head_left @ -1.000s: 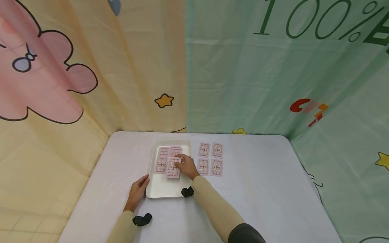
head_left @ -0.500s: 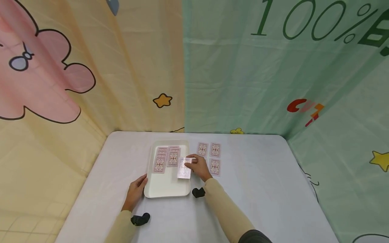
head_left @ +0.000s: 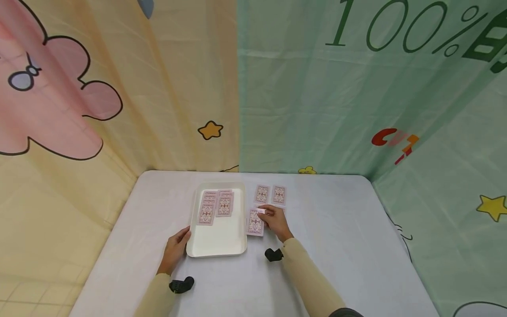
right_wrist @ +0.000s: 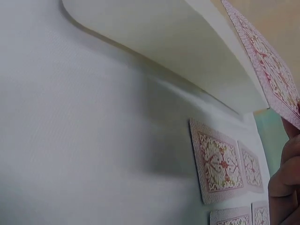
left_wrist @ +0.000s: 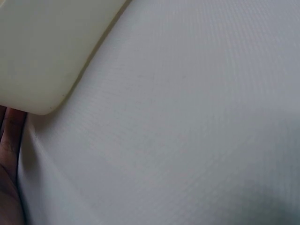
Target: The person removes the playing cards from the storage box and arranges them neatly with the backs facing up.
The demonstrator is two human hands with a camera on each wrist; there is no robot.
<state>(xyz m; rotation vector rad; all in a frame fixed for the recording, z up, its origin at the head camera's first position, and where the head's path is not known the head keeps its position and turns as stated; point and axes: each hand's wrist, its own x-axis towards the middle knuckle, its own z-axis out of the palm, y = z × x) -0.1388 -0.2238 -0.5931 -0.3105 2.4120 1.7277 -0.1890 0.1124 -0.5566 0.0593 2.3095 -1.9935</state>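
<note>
My right hand (head_left: pixel 276 221) pinches a playing card (head_left: pixel 255 222) by its upper right part, between thumb and fingers. Its red-and-white patterned back faces up, and it hangs just beyond the right edge of a white tray (head_left: pixel 215 246). In the right wrist view the same card (right_wrist: pixel 269 63) tilts above the tray's rim. On the tray lie two columns of overlapping face-down cards, a longer left column (head_left: pixel 206 213) and a shorter right column (head_left: pixel 224 206). My left hand (head_left: pixel 173 251) rests against the tray's lower left side, its fingers (left_wrist: pixel 11 136) straight along the wall.
Several face-down cards (head_left: pixel 279 195) lie in two rows right of the tray; the right hand and held card cover part of the front row. The front row also shows in the right wrist view as a card (right_wrist: pixel 219 161). Patterned curtains (head_left: pixel 309 110) stand behind the white-covered table (head_left: pixel 336 246).
My right hand has carried the card from over the tray's right column rightward, past the tray's edge. The right column's remaining front card is now uncovered. My left hand stays at the tray.
</note>
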